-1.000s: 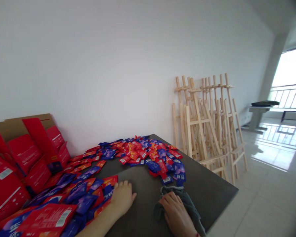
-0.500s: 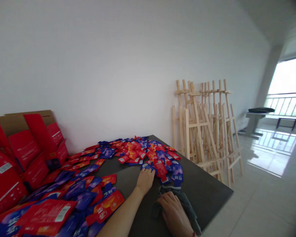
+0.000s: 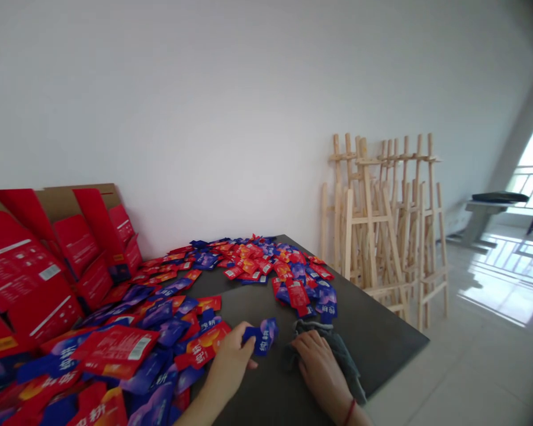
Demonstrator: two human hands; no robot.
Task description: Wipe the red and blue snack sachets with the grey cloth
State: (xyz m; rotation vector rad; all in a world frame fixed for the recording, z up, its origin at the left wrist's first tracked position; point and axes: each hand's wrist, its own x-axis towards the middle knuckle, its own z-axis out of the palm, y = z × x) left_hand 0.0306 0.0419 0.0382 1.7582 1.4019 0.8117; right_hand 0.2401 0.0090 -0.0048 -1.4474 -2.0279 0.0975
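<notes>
So I'm at the one-packet-in-hand bit, left fingers [image 3: 240, 332] pinching a blue packet [image 3: 266, 336] left of the dark cloth [image 3: 344, 358], right fingers [image 3: 311, 339] on that cloth (can't tell if gripping), and next probably needs a snug pinch tbh.

A thin red cord bracelet [image 3: 350, 412] circles the right wrist; both hands and forearms are bare.

Your blue packet [image 3: 263, 336] with white lettering, pinched at one end, seemingly just above the table, your dark grey-green cloth [image 3: 333, 349], crumpled flat on it.
</notes>
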